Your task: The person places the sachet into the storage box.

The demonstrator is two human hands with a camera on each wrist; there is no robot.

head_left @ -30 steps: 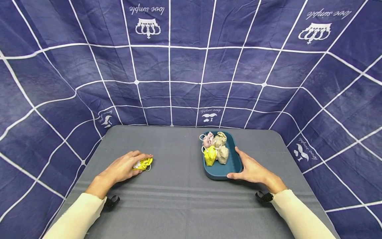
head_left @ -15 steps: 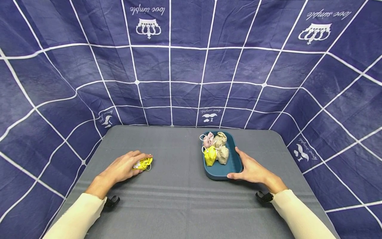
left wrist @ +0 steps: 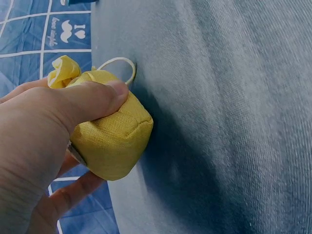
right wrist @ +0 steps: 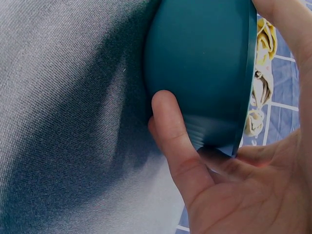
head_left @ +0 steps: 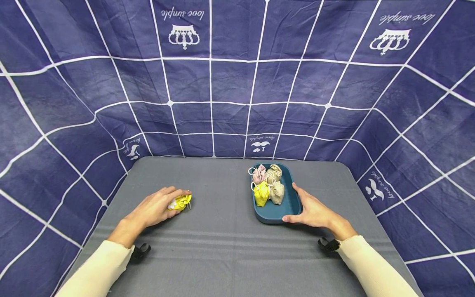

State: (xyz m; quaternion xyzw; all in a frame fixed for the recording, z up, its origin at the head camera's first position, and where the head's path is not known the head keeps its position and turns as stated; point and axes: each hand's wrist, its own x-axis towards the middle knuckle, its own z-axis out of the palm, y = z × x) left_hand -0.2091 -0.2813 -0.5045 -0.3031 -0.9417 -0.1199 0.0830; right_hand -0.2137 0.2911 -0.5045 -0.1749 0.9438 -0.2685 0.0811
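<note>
In the head view, my left hand [head_left: 156, 206] grips a small yellow drawstring pouch [head_left: 181, 202] at the left of the table. The left wrist view shows the thumb pressed on the pouch [left wrist: 117, 144], fingers behind it, and a white cord loop sticking out. Its shadow falls on the cloth beside it. My right hand [head_left: 315, 210] holds the near right corner of a teal box [head_left: 278, 214], with the thumb at its near wall and fingers along its right side. Inside sit a pink pouch [head_left: 258, 174], another yellow pouch [head_left: 261, 194] and two beige pouches [head_left: 276, 192].
A grey cloth covers the table [head_left: 222, 243]. Blue curtains [head_left: 230, 82] with white grid lines stand along its back and sides. Grey tabletop lies between the left hand and the box. Black straps [head_left: 139, 251] hang at both wrists.
My left hand has shifted slightly to the right with the yellow pouch in its grip. The right hand, the box and its pouches have stayed in place.
</note>
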